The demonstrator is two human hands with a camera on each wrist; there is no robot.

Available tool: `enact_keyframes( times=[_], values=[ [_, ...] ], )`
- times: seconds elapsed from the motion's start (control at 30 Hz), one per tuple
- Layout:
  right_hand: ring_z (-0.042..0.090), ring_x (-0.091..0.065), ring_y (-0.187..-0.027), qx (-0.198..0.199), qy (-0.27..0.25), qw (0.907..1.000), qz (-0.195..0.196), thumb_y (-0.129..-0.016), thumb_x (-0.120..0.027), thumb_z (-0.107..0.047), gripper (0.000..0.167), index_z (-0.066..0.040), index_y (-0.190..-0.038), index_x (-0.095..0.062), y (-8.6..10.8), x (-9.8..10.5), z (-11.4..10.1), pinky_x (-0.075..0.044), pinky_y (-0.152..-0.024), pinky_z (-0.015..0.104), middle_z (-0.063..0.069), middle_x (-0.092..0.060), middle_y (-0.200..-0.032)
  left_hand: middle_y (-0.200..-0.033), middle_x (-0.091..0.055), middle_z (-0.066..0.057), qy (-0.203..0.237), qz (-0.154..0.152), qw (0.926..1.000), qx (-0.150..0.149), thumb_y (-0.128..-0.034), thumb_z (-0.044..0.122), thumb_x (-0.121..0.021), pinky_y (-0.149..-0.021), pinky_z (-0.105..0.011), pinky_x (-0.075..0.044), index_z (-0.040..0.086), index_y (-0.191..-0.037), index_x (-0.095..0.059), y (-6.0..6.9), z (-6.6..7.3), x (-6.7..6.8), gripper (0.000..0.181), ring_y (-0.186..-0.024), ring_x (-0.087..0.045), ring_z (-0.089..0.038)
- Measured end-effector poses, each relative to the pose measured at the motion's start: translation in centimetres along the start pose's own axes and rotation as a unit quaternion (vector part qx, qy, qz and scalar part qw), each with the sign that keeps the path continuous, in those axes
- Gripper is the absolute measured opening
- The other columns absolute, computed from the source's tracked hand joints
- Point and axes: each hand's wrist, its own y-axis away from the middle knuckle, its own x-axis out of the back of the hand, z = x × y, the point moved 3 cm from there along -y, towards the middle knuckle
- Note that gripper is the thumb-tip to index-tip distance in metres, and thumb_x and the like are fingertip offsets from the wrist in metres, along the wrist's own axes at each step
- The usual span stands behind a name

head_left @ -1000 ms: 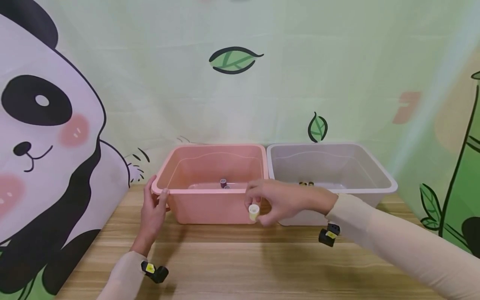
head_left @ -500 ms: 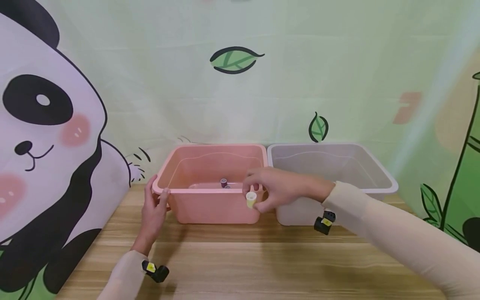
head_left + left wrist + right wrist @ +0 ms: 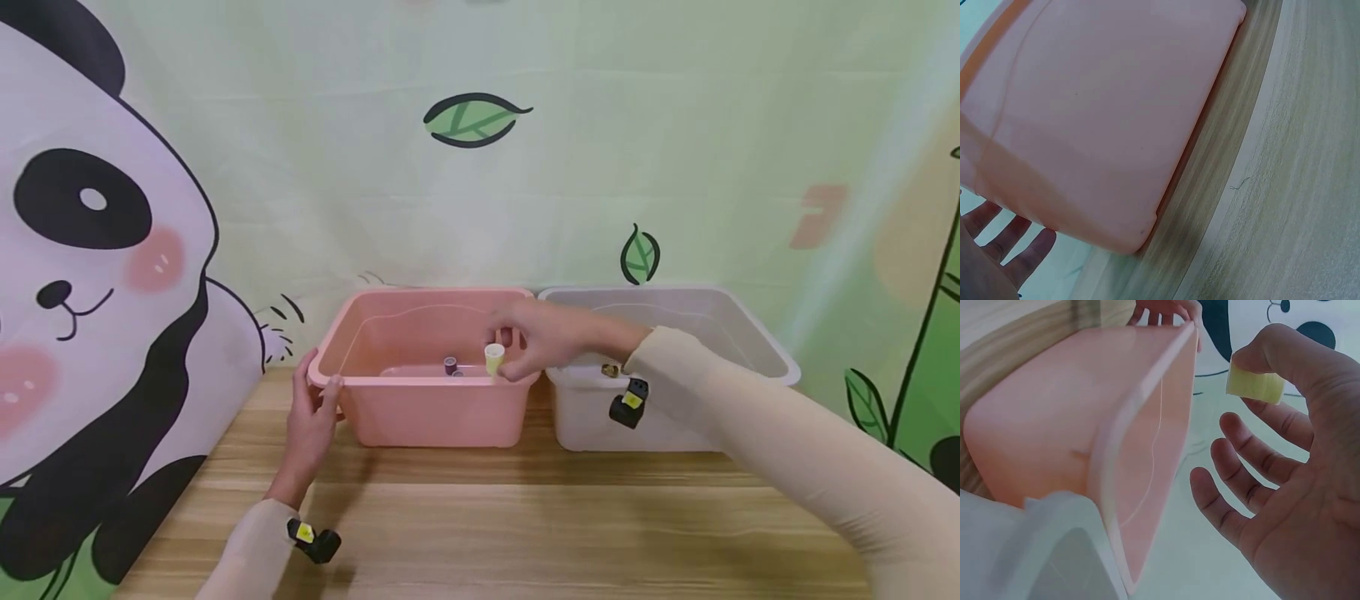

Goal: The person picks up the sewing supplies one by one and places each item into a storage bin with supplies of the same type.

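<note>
A small yellow spool (image 3: pixel 493 360) with a white rim is pinched between the thumb and index finger of my right hand (image 3: pixel 551 333). This hand is over the right end of the pink bin (image 3: pixel 435 417), with the spool just above the front rim. In the right wrist view, the other fingers are spread apart and the yellow side of the spool (image 3: pixel 1257 386) shows beside the thumb. My left hand (image 3: pixel 311 408) grips the bin's front left corner, thumb at the front rim and fingers along the outer side. A dark purple spool (image 3: pixel 450 365) sits inside the pink bin, another partly hidden by the rim.
A grey bin (image 3: pixel 600 421) stands close against the pink bin's right side. Inside it a small gold-coloured piece (image 3: pixel 610 370) shows beneath my right forearm. Both bins rest on a wooden table (image 3: pixel 450 517), in front of a panda-print cloth backdrop (image 3: pixel 480 208).
My right hand has risen and moved forward with the yellow spool, from in front of the pink bin to above its front rim. The left hand has stayed on the corner.
</note>
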Motion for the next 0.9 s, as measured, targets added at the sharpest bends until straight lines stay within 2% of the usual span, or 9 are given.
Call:
enact_keyframes(
  times=[0.23, 0.47, 0.67, 0.9],
  values=[
    [0.022, -0.054, -0.082, -0.038, -0.023, 0.9988, -0.023, -0.088, -0.072, -0.015, 0.016, -0.013, -0.103, -0.067, -1.8, 0.9, 0.7, -0.045, -0.066, 0.028, 0.008, -0.058, -0.091, -0.162, -0.037, -0.009, 0.007, -0.003, 1.0, 0.002, -0.1092, 0.039, -0.048, -0.085, -0.032, -0.059, 0.038, -0.163, -0.014, 0.0, 0.0, 0.0, 0.064, -0.129, -0.054, -0.034],
    [0.02, -0.054, -0.086, -0.033, -0.017, 0.999, -0.023, -0.085, -0.071, -0.014, 0.013, -0.015, -0.098, -0.068, -3.8, 1.1, 1.3, -0.045, -0.069, 0.029, 0.003, -0.059, -0.09, -0.162, -0.037, -0.009, 0.004, 0.0, 1.0, 0.003, -0.1082, 0.044, -0.048, -0.085, -0.032, -0.059, 0.04, -0.163, -0.015, 0.0, 0.0, 0.1, 0.064, -0.129, -0.054, -0.034],
    [0.021, -0.055, -0.088, -0.053, -0.004, 0.9982, -0.027, -0.086, -0.071, -0.015, 0.017, -0.013, -0.103, -0.07, -5.4, 1.1, 2.1, -0.046, -0.07, 0.028, 0.004, -0.06, -0.094, -0.162, -0.037, -0.009, 0.004, 0.0, 1.0, 0.004, -0.1089, 0.042, -0.047, -0.086, -0.033, -0.058, 0.04, -0.163, -0.015, 0.0, 0.0, 0.2, 0.063, -0.13, -0.053, -0.034],
    [0.014, -0.05, -0.072, -0.063, -0.01, 0.9974, -0.033, -0.086, -0.07, -0.013, 0.012, -0.012, -0.097, -0.068, -7.0, 0.9, 3.0, -0.04, -0.062, 0.026, 0.002, -0.056, -0.082, -0.162, -0.037, -0.008, 0.001, -0.002, 1.0, 0.009, -0.1074, 0.049, -0.047, -0.089, -0.036, -0.058, 0.039, -0.163, -0.014, -0.1, -0.1, 0.1, 0.065, -0.131, -0.053, -0.033]
  ],
)
